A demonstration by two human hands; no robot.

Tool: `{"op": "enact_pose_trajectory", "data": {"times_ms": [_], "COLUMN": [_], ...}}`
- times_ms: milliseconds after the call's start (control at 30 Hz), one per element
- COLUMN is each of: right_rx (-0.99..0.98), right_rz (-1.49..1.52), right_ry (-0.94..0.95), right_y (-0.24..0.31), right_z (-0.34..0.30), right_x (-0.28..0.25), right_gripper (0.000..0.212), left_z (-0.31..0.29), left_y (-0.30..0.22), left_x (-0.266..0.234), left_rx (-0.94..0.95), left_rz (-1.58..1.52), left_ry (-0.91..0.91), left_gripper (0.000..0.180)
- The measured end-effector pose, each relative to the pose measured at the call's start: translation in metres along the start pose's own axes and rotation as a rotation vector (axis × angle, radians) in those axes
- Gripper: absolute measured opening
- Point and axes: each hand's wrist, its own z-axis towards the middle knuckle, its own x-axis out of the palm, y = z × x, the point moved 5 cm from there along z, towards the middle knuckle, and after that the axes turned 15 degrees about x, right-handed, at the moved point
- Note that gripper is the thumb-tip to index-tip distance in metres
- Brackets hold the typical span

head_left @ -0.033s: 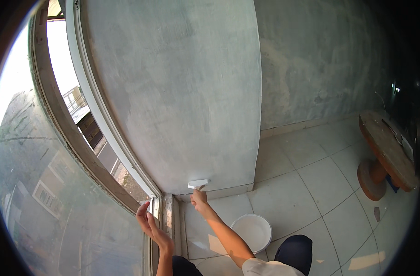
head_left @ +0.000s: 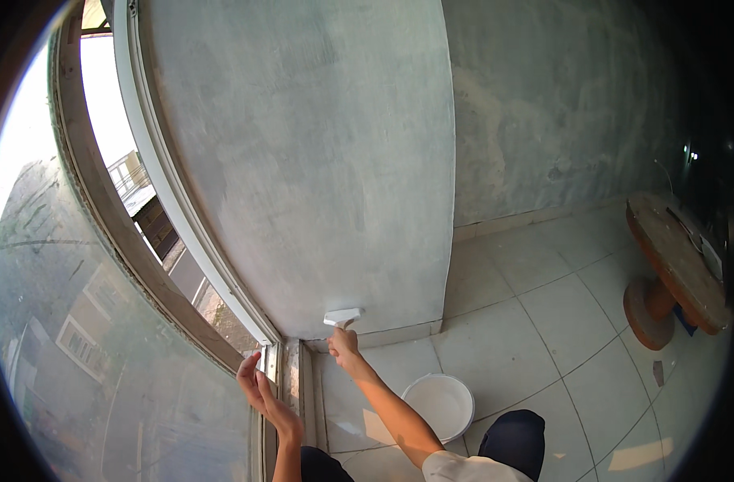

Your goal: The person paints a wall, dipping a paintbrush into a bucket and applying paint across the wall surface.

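My right hand [head_left: 344, 347] is closed around the handle of a hand tool with a wide white head [head_left: 343, 316]; I cannot make out whether it is a brush or a roller. Its head lies against the low part of the grey-white wall [head_left: 318, 185], just above the tile skirting. On the left, my left hand [head_left: 269, 400] is raised beside the window frame, empty, with its fingers loosely bent and apart. Whether it touches the frame I cannot tell. Beneath my right forearm, which hides part of its rim, a white bucket [head_left: 447, 406] stands on the floor.
A glass pane [head_left: 134, 337] in a worn frame stands close on my left, with a gap to the outside beyond. At the right, a round-topped wooden table [head_left: 672, 249] lies tipped on the tiled floor [head_left: 543, 337]. My dark-clothed knee [head_left: 513, 443] is beside the bucket.
My right hand and the white-headed tool have shifted slightly left and up along the wall. My left hand has stayed in place.
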Motion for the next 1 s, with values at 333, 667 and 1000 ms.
{"op": "enact_pose_trajectory", "data": {"times_ms": [333, 667, 1000], "right_rx": [-0.331, -0.100, -0.214], "right_rz": [-0.081, -0.039, 0.039], "right_ry": [0.168, 0.293, 0.349], "right_y": [-0.006, 0.066, 0.170], "right_z": [-0.073, -0.070, -0.221], "right_x": [0.019, 0.098, 0.212], "right_gripper": [0.018, 0.015, 0.013], "left_z": [-0.003, -0.014, -0.018], "left_y": [0.002, 0.070, 0.055], "left_x": [0.010, 0.010, 0.016], "left_rx": [-0.008, -0.330, -0.358], "left_rz": [-0.019, -0.075, -0.087], "left_ry": [0.009, 0.019, 0.037], "left_gripper": [0.027, 0.031, 0.035]}}
